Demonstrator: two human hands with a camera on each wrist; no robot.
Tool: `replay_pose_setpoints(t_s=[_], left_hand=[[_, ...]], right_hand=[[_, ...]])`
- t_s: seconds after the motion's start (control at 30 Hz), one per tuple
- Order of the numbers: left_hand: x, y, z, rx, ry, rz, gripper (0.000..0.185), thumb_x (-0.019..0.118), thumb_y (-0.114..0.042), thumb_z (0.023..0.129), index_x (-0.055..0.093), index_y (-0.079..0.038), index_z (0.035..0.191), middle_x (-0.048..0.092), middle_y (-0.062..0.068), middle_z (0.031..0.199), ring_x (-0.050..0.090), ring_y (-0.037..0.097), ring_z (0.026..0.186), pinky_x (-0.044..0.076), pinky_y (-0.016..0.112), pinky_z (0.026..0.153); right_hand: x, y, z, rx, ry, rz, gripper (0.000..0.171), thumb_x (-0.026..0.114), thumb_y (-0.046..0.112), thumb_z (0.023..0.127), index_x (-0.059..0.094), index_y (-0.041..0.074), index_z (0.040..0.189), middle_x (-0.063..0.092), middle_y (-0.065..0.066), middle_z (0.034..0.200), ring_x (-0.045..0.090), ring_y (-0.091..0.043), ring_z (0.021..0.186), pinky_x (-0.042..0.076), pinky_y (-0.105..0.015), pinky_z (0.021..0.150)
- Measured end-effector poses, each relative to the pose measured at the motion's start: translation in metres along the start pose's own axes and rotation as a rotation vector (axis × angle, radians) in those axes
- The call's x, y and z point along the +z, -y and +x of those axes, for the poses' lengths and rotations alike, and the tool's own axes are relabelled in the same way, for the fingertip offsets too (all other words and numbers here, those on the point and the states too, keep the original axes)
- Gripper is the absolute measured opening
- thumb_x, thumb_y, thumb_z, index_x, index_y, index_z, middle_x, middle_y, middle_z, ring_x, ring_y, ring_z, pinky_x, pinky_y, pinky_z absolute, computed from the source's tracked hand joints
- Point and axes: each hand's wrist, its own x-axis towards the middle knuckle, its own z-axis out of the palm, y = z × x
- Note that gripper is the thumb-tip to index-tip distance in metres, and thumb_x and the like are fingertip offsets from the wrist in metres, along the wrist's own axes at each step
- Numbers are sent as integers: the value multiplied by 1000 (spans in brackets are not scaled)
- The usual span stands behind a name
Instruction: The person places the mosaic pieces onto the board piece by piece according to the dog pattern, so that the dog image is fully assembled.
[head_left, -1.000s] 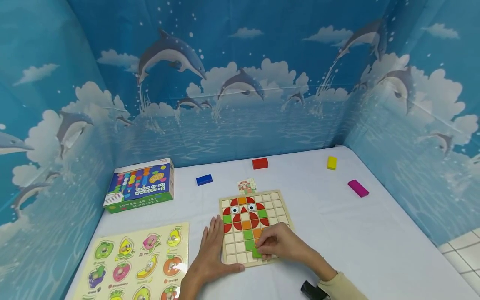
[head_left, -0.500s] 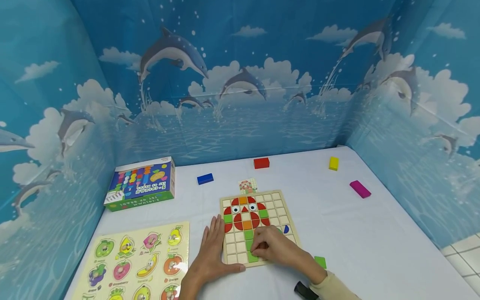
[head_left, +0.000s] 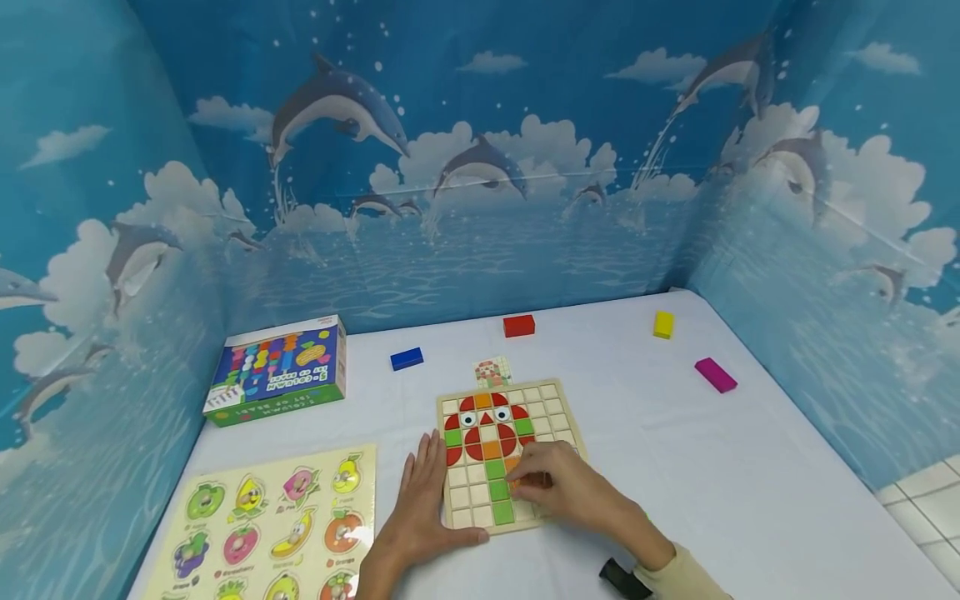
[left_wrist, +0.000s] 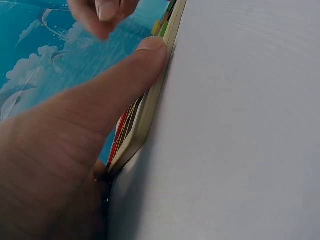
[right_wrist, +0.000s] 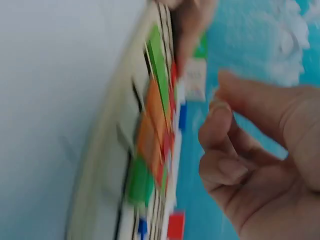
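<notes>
A wooden grid board point(head_left: 551, 400) lies on the white table with a picture of red, orange and green tiles laid in it. My left hand point(head_left: 429, 479) lies flat beside the board's left edge, its thumb point(left_wrist: 120, 85) pressed against the near rim point(left_wrist: 150, 107). My right hand point(head_left: 551, 483) hovers over the board's lower right squares, fingertips next to an orange tile point(head_left: 513, 483) beside the green column point(head_left: 501, 500). The right wrist view is blurred. It shows the right hand's fingers point(right_wrist: 225, 170) loosely curled with nothing between them, close to the tiles point(right_wrist: 152, 125).
Near the left wall stand a colourful toy box point(head_left: 277, 371) and a fruit puzzle point(head_left: 277, 525). Blue point(head_left: 407, 359), red point(head_left: 519, 326), yellow point(head_left: 663, 324) and magenta point(head_left: 716, 375) blocks lie beyond the board. A small picture card point(head_left: 493, 372) sits at its far edge. Dolphin-print walls enclose the table.
My right hand left the green tile in the bottom row and moved up the board to the orange tile. It now covers the loose blue and green pieces. The left hand stayed put.
</notes>
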Motion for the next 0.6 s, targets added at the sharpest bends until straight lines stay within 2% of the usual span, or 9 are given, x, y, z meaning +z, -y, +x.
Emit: replay_pose_setpoints(t_s=[0.1,0.3,0.37,0.47,0.6], left_hand=[[1,0,1,-1,-1,-2,149,93,-70,67,11,-6,173,5,11,182,-6,31,168,0,57,134],[0,1,0,-8,3,8,150,91,-73,67,10,-7,174,4,10,182,-6,32,168,1,59,134],[0,2,0,-14,1,10,150,91,-74,66,10,-7,174,4,10,182,-6,31,168,0,58,134],[1,3,0,-16,-2,8,150,90,-75,66,10,-7,174,4,9,182,-6,31,168,0,57,134],[2,3,0,-7,-3,-1,150,90,-74,66,11,-7,174,5,10,182,-6,31,168,0,56,134]], right_hand=[[-23,-10,-16,18,9,-16,20,89,16,91,85,12,110,69,12,89,59,-7,77,54,-23,66],[-56,-33,-62,183,80,-7,34,96,20,82,82,12,112,70,7,95,61,-13,80,50,-25,64],[-61,-39,-75,206,71,-23,36,98,21,79,80,14,109,70,7,96,59,-11,79,49,-26,64],[-65,-49,-92,191,28,-65,37,100,21,76,76,15,103,65,8,93,56,-8,77,49,-25,63],[-66,-57,-106,229,-17,-121,37,101,22,74,71,19,96,61,9,90,53,-4,77,48,-23,65]])
